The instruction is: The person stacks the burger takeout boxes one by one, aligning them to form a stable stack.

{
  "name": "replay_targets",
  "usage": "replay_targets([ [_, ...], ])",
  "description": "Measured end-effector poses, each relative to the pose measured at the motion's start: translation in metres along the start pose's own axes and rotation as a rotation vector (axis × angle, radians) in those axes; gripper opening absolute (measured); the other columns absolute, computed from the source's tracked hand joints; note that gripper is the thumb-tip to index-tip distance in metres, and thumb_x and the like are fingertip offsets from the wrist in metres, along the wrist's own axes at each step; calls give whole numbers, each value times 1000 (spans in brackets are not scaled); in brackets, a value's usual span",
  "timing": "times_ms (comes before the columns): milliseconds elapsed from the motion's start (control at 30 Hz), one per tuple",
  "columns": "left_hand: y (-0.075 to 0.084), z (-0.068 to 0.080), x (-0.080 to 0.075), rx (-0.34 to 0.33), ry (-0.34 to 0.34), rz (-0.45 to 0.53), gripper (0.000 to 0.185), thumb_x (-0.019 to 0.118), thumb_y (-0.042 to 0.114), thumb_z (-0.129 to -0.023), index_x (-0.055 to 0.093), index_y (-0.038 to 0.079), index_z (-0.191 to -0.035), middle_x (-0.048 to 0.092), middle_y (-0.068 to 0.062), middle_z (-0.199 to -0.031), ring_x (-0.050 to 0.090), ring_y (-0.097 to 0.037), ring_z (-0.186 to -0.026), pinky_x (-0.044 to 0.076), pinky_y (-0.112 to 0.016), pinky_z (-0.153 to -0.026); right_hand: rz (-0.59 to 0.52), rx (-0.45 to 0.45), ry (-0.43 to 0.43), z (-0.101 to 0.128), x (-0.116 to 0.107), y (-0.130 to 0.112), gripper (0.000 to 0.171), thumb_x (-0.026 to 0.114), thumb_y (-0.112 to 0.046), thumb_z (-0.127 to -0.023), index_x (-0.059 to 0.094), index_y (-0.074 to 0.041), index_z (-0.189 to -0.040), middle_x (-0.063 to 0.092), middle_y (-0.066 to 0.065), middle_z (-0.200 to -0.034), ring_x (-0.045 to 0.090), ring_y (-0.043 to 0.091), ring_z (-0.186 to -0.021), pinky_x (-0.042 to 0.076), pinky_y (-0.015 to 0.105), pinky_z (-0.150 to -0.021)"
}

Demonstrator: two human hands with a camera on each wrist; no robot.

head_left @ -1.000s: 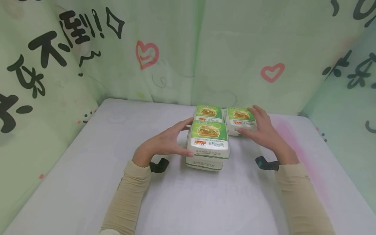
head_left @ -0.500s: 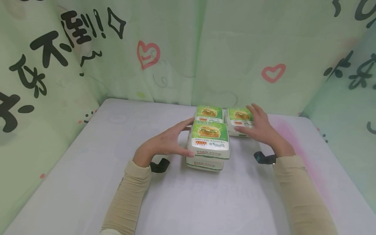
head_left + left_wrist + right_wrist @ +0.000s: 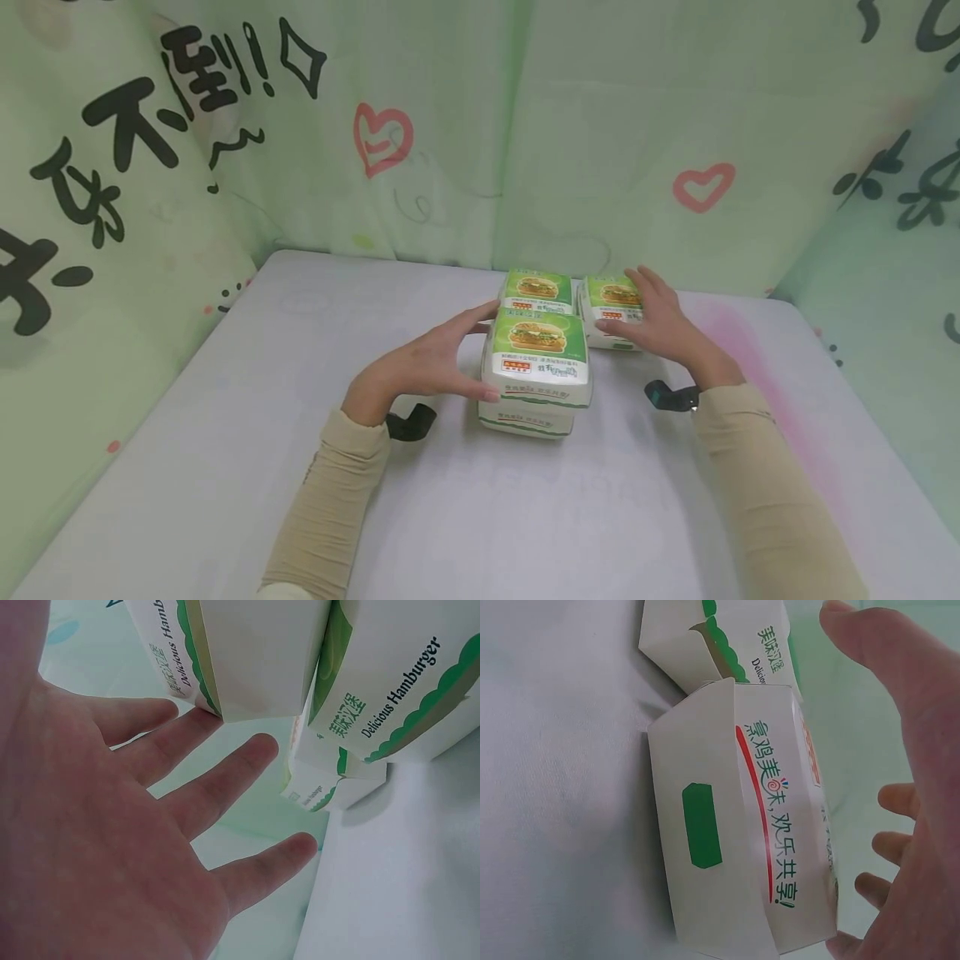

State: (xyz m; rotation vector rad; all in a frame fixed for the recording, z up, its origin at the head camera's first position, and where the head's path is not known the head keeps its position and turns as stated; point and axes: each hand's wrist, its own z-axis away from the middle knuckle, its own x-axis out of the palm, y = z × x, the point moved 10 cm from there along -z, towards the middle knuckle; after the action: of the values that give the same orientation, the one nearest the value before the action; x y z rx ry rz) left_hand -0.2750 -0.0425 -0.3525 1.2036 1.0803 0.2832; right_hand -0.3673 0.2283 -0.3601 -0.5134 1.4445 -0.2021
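Several green-and-white hamburger boxes stand on the white table (image 3: 225, 450). Two are stacked in the middle, the top box (image 3: 536, 357) on the bottom box (image 3: 525, 419). Behind them sits a third box (image 3: 537, 291), and to its right a fourth box (image 3: 609, 310). My left hand (image 3: 420, 367) lies with straight fingers against the left side of the stack; the left wrist view shows the left hand (image 3: 150, 825) flat and spread beside the boxes (image 3: 390, 697). My right hand (image 3: 663, 329) is spread over the fourth box (image 3: 742, 825), thumb at its front; its fingers (image 3: 889, 840) reach past the lid.
Green printed curtains (image 3: 600, 125) with hearts and black writing close in the table at the back and both sides. A pink stain (image 3: 750, 358) marks the table at the right. Black camera straps (image 3: 667, 396) sit at both wrists.
My right hand and forearm have shifted slightly forward and left over the fourth box. The left hand and the stack have stayed put.
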Motion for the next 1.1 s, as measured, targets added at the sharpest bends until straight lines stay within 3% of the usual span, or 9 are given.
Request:
replay_targets([
  [433, 0, -1, 1, 3, 0, -5, 112, 88, 41, -72, 17, 35, -158, 24, 19, -159, 34, -14, -145, 24, -57, -119, 19, -22, -18, -8, 10, 5, 101, 63, -56, -90, 7, -9, -160, 1, 23, -165, 6, 49, -149, 15, 73, -114],
  [800, 0, -1, 1, 2, -2, -13, 114, 88, 41, -71, 16, 30, -159, 23, 19, -160, 34, -14, -145, 25, -56, -119, 52, 22, -34, -11, 13, 16, 97, 57, -56, -93, 10, -2, -158, -2, 28, -163, 6, 54, -147, 16, 72, -114],
  [1100, -1, -1, 0, 3, -1, -15, 113, 87, 41, -72, 16, 29, -159, 23, 18, -160, 34, -13, -145, 25, -56, -119, 64, 37, -33, -9, 12, 20, 96, 60, -58, -90, 16, -4, -157, 6, 29, -161, 13, 53, -143, 25, 71, -110],
])
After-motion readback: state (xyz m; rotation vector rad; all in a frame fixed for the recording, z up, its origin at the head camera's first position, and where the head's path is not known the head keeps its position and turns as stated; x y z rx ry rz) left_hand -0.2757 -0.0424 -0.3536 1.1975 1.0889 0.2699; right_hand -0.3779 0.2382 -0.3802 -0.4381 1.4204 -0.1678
